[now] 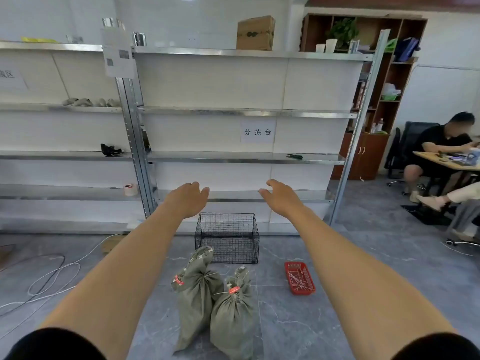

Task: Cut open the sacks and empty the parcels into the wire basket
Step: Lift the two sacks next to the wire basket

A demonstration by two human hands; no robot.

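Quick count: two sacks lower middle, one wire basket, one red tray, one tape roll mid-left, one cardboard box up top.

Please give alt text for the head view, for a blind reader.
Left hand and right hand reach forward, open and empty. On the floor, the tied green left sack and right sack stand before a black wire basket, red tray beside, metal shelving behind.
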